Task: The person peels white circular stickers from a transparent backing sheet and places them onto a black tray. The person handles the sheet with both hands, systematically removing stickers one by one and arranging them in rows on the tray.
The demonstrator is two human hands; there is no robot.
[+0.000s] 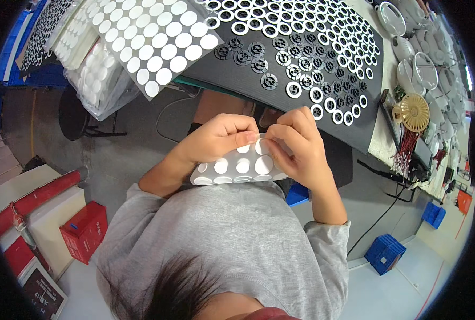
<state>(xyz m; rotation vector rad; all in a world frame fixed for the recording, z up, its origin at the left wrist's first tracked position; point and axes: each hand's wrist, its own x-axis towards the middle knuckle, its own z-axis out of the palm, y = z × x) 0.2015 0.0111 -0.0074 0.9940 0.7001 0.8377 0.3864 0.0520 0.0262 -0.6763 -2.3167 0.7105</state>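
A sheet of round white stickers [232, 167] is held bent in front of my chest, over the near side of the table. My left hand [221, 137] is closed on its upper edge, thumb and fingers pinching. Beside it, my right hand [300, 145] pinches the same edge at the right, its fingers curled. The two sets of fingertips almost meet at one sticker by the top edge. Whether that sticker is lifted from the backing cannot be made out. Beyond my hands, black round plastic parts [269, 81] lie in rows, many topped with white rings [293, 89].
A black-topped table [216, 73] spans the far side. A larger sticker sheet [141, 50] overhangs its left edge, near a plastic bag of sheets [96, 80]. To the right are a yellow fan-shaped item [411, 113] and clear-wrapped pieces [425, 70]. Blue crate [385, 254] and red box [85, 231] stand lower down.
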